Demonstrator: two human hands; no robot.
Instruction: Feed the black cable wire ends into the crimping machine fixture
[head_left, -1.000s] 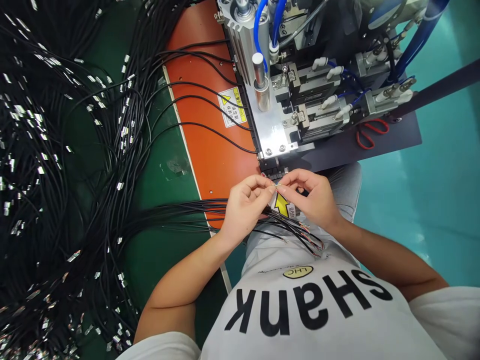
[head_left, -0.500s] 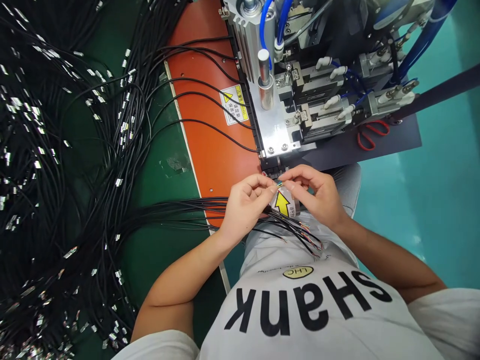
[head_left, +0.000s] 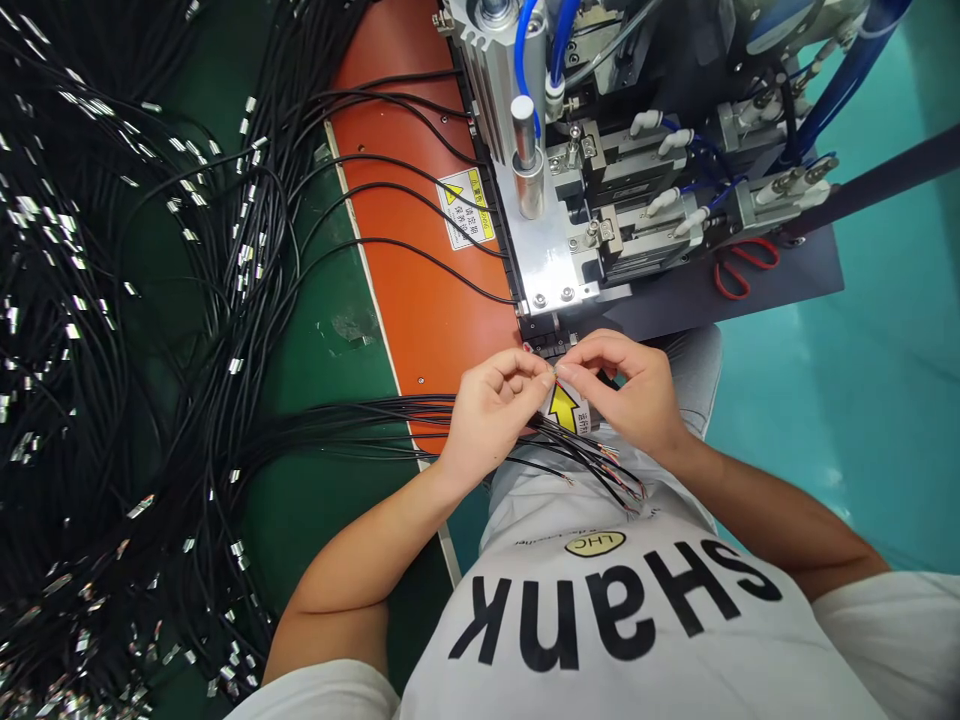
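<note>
My left hand and my right hand meet fingertip to fingertip just below the black slot of the metal machine. Both pinch the thin coloured wire ends of one black cable. A bundle of black cables runs from the left under my left hand, and their stripped ends fan out over my lap. A label with a yellow arrow shows between the hands.
A big tangle of black cables with metal clips covers the green table on the left. Several cables cross the orange plate into the machine. Red-handled scissors lie on the grey base at the right. Teal floor lies beyond.
The hands stay almost still, the fingertips working the wire ends a little closer together. The view has shifted slightly.
</note>
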